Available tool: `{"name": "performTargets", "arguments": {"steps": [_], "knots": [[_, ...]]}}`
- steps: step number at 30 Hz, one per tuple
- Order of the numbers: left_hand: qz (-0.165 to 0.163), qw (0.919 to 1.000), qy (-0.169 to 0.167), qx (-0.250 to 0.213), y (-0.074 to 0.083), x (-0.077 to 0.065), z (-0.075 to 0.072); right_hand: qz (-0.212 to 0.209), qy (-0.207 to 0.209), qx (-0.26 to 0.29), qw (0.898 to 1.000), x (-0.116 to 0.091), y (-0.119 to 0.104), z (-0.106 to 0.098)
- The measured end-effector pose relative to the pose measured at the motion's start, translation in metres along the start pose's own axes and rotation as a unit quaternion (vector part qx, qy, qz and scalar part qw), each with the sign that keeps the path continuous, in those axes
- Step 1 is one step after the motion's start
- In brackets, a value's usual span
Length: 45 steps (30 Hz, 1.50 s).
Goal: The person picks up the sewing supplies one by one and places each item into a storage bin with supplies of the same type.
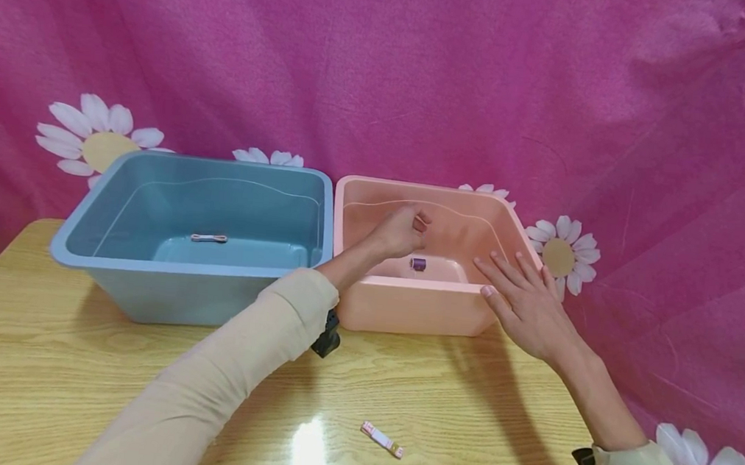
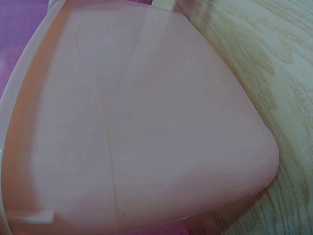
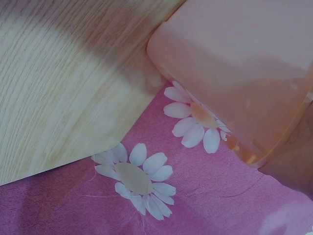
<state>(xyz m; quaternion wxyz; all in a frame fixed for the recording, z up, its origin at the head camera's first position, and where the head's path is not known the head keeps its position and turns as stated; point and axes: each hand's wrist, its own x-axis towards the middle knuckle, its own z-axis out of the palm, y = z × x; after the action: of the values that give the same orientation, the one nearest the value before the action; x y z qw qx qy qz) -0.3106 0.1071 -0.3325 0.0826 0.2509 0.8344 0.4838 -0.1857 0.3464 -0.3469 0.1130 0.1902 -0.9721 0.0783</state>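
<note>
My left hand (image 1: 402, 233) reaches into the pink bin (image 1: 415, 306), its fingers loosely bent with nothing seen between them. Just below it, a spool of purple thread (image 1: 418, 264) lies on the bin's floor. At the bin's right front corner, my right hand (image 1: 528, 309) rests over the rim with fingers spread and straight. Part of that hand (image 3: 292, 154) shows at the edge of the right wrist view, beside the bin wall. The left wrist view is filled by the pink bin's side (image 2: 161, 122); the left hand is out of sight there.
Left of the pink bin stands a larger blue bin (image 1: 189, 270), with a small folded band (image 1: 209, 237) inside. A folded tape measure (image 1: 382, 440) lies on the wooden table (image 1: 463, 418) near the front. A magenta curtain with daisies (image 1: 386, 71) hangs behind.
</note>
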Motion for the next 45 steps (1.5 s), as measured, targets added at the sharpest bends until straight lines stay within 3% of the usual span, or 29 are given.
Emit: {"name": "performTargets", "arguments": {"steps": [13, 22, 27, 32, 45], "knots": [[0.004, 1.0000, 0.001, 0.008, 0.001, 0.000, 0.001, 0.002, -0.005, 0.001, 1.000, 0.000, 0.000, -0.001], [0.044, 0.9985, 0.009, -0.032, 0.001, -0.003, 0.001, -0.002, -0.001, -0.001, 1.000, 0.001, -0.001, 0.001], [0.056, 0.9977, -0.003, -0.040, 0.004, -0.006, -0.001, 0.003, -0.004, -0.006, 1.000, 0.000, -0.001, 0.000], [0.060, 0.9975, -0.015, -0.034, 0.013, -0.017, -0.005, 0.010, -0.006, -0.002, 1.000, 0.000, -0.001, 0.000], [0.131, 0.9896, -0.044, -0.038, 0.030, -0.050, -0.017, 0.003, -0.005, 0.000, 1.000, 0.000, 0.000, 0.000]]}}
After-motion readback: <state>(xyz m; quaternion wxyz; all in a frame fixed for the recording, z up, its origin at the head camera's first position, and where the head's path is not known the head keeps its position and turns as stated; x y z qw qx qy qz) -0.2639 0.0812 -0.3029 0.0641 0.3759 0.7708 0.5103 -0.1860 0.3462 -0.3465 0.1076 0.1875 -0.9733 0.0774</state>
